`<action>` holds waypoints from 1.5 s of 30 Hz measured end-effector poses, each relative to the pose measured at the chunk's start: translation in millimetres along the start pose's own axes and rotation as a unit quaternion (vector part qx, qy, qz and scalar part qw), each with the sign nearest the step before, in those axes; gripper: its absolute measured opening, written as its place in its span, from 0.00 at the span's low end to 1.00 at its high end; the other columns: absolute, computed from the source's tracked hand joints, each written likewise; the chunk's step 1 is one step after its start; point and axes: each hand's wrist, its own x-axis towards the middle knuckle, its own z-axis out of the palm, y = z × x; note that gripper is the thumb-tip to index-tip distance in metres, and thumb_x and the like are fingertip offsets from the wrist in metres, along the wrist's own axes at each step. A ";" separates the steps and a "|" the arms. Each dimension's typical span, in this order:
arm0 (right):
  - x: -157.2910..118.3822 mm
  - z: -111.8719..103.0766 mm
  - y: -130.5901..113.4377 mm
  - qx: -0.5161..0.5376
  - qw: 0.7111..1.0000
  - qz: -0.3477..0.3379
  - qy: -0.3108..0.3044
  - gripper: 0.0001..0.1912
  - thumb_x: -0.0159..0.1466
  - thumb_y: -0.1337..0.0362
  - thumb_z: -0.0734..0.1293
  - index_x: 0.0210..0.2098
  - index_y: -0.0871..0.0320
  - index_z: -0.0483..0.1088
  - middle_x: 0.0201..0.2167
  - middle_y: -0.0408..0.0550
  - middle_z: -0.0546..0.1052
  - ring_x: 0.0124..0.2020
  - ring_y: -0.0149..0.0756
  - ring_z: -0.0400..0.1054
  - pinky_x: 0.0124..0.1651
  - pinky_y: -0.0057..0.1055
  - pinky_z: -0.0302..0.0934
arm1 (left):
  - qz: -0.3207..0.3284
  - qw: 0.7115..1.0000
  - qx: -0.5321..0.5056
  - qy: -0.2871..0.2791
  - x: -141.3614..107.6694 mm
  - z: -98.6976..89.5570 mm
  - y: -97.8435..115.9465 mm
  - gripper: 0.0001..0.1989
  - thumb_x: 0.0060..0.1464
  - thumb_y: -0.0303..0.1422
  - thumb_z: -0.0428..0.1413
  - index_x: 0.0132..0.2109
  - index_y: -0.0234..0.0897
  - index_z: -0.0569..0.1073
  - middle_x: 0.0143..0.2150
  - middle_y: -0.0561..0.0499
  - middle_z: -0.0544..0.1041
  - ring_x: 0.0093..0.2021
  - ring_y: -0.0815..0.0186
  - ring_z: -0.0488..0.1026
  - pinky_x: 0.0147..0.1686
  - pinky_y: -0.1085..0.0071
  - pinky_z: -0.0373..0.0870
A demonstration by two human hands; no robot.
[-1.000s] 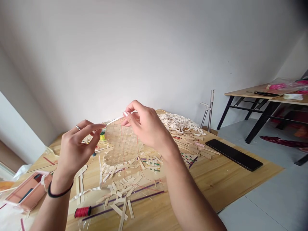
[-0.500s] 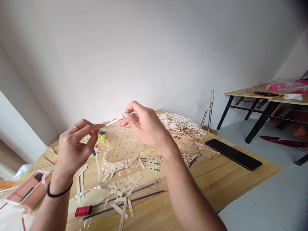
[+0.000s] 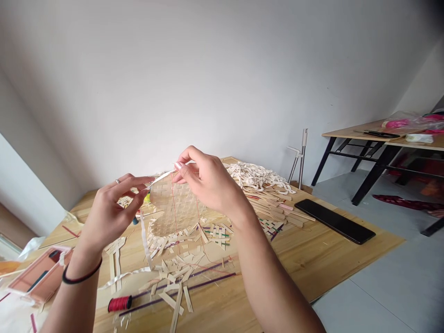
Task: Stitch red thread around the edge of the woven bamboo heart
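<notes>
My left hand (image 3: 116, 206) pinches a white ribbon (image 3: 160, 177) between thumb and fingers. From there the ribbon runs taut up to the woven bamboo piece, and its loose tail hangs down to the table. My right hand (image 3: 208, 178) is closed at the top edge of the pale woven piece (image 3: 173, 203), its thumb and fingertips pressing the ribbon end there. Red thread (image 3: 175, 208) dangles down the front of the weave. Whether a needle sits in my right fingertips cannot be made out.
Cut bamboo strips (image 3: 178, 296) litter the wooden table (image 3: 277, 286). A red thread spool (image 3: 120, 303) and a pink box (image 3: 38, 277) lie at left. White cord (image 3: 260, 175) is heaped at the back, a black phone (image 3: 335, 221) at right. Another table (image 3: 364, 132) stands beyond.
My left hand has turned slightly, its fingers shifting along the ribbon, and the hanging tail has swung a little right. My right hand stays almost in place at the woven edge.
</notes>
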 end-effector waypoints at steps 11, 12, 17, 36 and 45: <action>2.6 8.9 -0.1 -0.004 1.000 -0.019 -0.002 0.06 0.74 0.65 0.62 0.38 0.56 0.63 0.38 0.48 0.79 0.40 0.35 0.75 0.45 0.33 0.67 | -0.023 0.999 -0.021 0.023 0.5 1.7 15.1 0.11 0.67 0.40 0.57 0.44 0.42 0.83 0.42 0.49 0.81 0.36 0.65 0.77 0.31 0.73 0.77; 2.5 9.9 -1.0 -0.003 1.000 -0.021 -0.005 0.06 0.74 0.65 0.62 0.38 0.56 0.63 0.39 0.48 0.78 0.39 0.35 0.75 0.45 0.33 0.67 | -0.028 0.999 -0.017 0.036 0.1 3.3 15.9 0.11 0.66 0.40 0.57 0.42 0.42 0.83 0.41 0.50 0.82 0.35 0.66 0.77 0.29 0.74 0.76; 1.9 13.1 -5.2 0.003 1.000 -0.026 -0.013 0.07 0.73 0.67 0.62 0.37 0.56 0.62 0.38 0.47 0.78 0.38 0.34 0.74 0.43 0.31 0.66 | -0.033 0.996 0.014 0.083 -1.2 8.1 18.5 0.10 0.64 0.39 0.59 0.37 0.41 0.82 0.38 0.51 0.83 0.34 0.66 0.77 0.27 0.74 0.76; -0.9 16.7 -14.0 -0.046 0.998 -0.044 -0.016 0.07 0.73 0.68 0.61 0.37 0.57 0.63 0.36 0.46 0.74 0.33 0.31 0.67 0.38 0.30 0.60 | 0.062 0.980 0.142 0.127 -2.4 17.3 29.1 0.06 0.66 0.34 0.59 0.40 0.40 0.80 0.37 0.53 0.84 0.32 0.67 0.80 0.32 0.71 0.73; -1.4 16.2 -16.8 -0.035 0.998 -0.041 -0.031 0.07 0.73 0.67 0.61 0.37 0.56 0.62 0.37 0.46 0.75 0.35 0.33 0.68 0.40 0.31 0.61 | 0.015 0.985 0.092 0.142 -4.4 17.5 31.5 0.07 0.67 0.35 0.58 0.42 0.42 0.82 0.37 0.53 0.84 0.30 0.67 0.78 0.28 0.70 0.71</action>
